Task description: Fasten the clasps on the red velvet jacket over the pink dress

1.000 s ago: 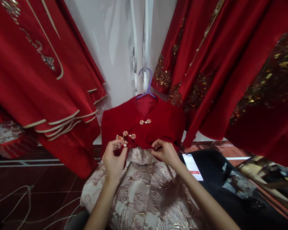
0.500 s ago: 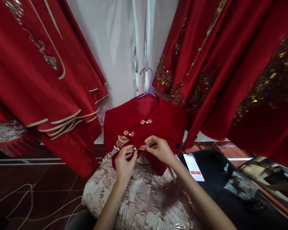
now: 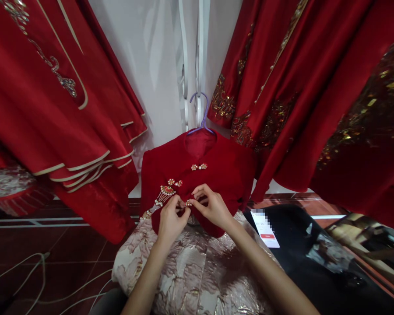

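A red jacket [image 3: 170, 157] hangs from a purple hanger [image 3: 203, 118]. At its lower front, my left hand [image 3: 173, 218] and my right hand [image 3: 212, 205] meet around a pearl-and-gold clasp [image 3: 188, 203]. The left fingers pinch one side of it and the right thumb and fingertips grip the other; whether the two halves are joined I cannot tell. Higher up, a similar clasp [image 3: 199, 166] lies across the front. On the left side of the jacket are another clasp piece [image 3: 174, 182] and a fan-shaped beaded tassel brooch [image 3: 167, 190].
Pale floral brocade fabric [image 3: 184, 271] spreads under my forearms. Red garments [image 3: 95, 109] hang at left, and sequined red ones [image 3: 302, 122] at right. A lit phone [image 3: 265, 229] rests on a black surface [image 3: 292, 245] at right. White cables [image 3: 42, 267] trail on the floor.
My hands have come together. The right hand has moved left with its clasp half, closing the gap to the piece in my left fingers.
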Demonstrator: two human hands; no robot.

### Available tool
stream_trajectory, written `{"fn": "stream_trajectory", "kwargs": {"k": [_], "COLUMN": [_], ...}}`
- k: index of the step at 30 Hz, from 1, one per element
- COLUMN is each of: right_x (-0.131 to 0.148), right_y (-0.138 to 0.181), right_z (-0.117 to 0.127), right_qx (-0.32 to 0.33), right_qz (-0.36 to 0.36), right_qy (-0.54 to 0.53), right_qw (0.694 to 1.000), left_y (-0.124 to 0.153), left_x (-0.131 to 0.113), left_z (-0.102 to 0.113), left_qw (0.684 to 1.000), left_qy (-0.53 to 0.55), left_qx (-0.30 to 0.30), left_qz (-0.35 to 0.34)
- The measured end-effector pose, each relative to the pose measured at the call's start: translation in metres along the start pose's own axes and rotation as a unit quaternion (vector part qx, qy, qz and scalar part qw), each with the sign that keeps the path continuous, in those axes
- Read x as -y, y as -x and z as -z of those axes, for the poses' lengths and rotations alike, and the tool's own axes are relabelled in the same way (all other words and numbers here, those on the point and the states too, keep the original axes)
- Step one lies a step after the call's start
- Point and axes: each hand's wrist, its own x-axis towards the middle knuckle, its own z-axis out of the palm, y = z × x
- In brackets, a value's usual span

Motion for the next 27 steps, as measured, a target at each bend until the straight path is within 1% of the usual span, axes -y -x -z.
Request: {"fn": "stream_trajectory", "kwargs": {"k": [3, 5, 11, 14, 18, 21, 24, 27], "right_x": [0.0002, 0.0001, -0.0030, -0.0051, -0.0071, -0.0072, -0.0073, -0.0087], "right_y": [0.0008, 0.0014, 0.0015, 0.0012, 0.0010, 0.0003, -0.0004, 0.0002], "right_z": [-0.0008, -0.0006, 0.0005, 0.0006, 0.0025, 0.0052, 0.0079, 0.0086], "right_qx": [-0.008, -0.011, -0.014, -0.005, 0.000, 0.015, 0.024, 0.025], "right_qz": [0.003, 0.005, -0.011, -0.012, -0.022, -0.026, -0.030, -0.045], "right_qy": [0.027, 0.026, -0.037, -0.049, -0.081, -0.089, -0.089, -0.108], "right_qw": [1.000, 1.000, 0.999, 0.999, 0.997, 0.996, 0.995, 0.993], "left_y": [0.0014, 0.0018, -0.0003, -0.0004, 0.0002, 0.0007, 0.0015, 0.0021], "left_x": [-0.0046, -0.0071, -0.0060, -0.0046, -0.0048, -0.0060, -0.0062, -0.0042], "left_z": [0.0039, 0.0059, 0.0068, 0.0072, 0.0073, 0.0066, 0.0067, 0.0080], "left_qw": [1.000, 1.000, 0.997, 0.996, 0.997, 0.998, 0.998, 0.997], "left_qy": [0.011, 0.015, 0.027, 0.046, 0.052, 0.049, 0.049, 0.055], "left_qx": [0.019, 0.026, 0.063, 0.076, 0.061, 0.046, 0.045, 0.040], "left_qz": [-0.010, -0.010, -0.021, -0.007, 0.022, 0.019, 0.017, 0.028]}}
